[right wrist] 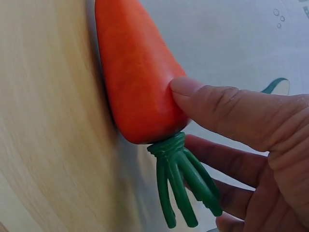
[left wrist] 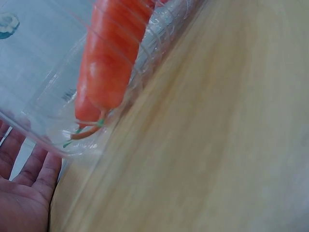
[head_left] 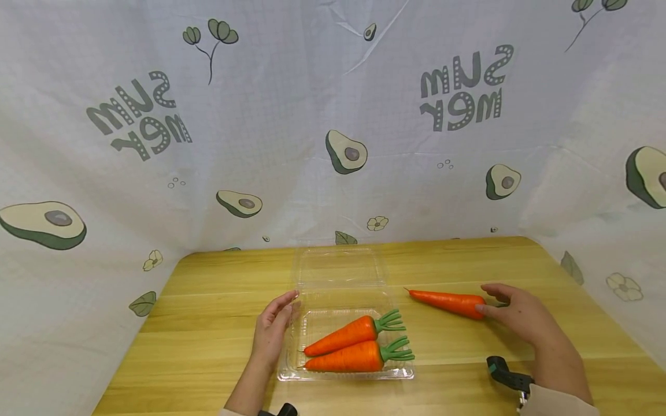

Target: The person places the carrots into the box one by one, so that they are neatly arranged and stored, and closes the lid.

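A clear plastic clamshell box [head_left: 343, 375] lies on the table with its lid folded back. Inside it two orange carrots [head_left: 346, 356] sit side by side, their green tops pointing right over the edge. My left hand [head_left: 269, 335] is at the box's left side, fingers [left wrist: 41, 166] loosely straight against the clear wall. To the right of the box a third carrot [right wrist: 137, 72] lies on the table, its tip pointing left. My right hand [head_left: 522, 315] holds it near the top, thumb on its side and the other fingers partly hidden behind its green stalks.
The wooden table [head_left: 218, 323] ends at a white curtain [head_left: 291, 104] printed with avocados, which closes off the back and both sides. The clear lid [head_left: 340, 266] reaches towards the table's far edge. Dark camera mounts [head_left: 507, 375] sit at both wrists.
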A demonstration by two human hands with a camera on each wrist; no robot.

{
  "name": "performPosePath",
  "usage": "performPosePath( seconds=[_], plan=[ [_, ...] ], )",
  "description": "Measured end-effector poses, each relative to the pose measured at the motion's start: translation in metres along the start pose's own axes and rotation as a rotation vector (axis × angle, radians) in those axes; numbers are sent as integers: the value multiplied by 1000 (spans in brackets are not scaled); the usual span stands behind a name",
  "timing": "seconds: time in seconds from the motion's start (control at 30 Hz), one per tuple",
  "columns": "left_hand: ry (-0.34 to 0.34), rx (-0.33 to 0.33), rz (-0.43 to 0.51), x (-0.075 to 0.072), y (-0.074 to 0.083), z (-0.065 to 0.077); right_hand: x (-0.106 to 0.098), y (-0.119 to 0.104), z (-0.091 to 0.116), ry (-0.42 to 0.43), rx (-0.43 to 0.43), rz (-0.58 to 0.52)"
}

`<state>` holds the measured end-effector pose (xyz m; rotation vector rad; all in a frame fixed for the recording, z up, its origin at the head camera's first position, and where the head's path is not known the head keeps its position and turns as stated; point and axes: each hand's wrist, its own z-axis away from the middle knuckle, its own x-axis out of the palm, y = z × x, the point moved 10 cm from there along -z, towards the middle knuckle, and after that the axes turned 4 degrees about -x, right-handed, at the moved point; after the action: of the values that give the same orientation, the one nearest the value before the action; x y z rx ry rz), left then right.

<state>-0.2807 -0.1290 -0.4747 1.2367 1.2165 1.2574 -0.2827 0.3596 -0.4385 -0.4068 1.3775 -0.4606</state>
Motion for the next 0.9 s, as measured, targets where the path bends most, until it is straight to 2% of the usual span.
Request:
performPosePath(
  seconds=[0.3, 0.63, 0.9],
  plan=[
    [-10, 10, -3, 1, 1, 1, 7, -5, 1, -59, -10, -37],
    [-6, 8, 9, 0, 0, 0, 10, -12, 0, -69, -64, -39],
    [-6, 4, 10, 0, 0, 0, 12, -13, 0, -81, -68, -61]
  ],
)
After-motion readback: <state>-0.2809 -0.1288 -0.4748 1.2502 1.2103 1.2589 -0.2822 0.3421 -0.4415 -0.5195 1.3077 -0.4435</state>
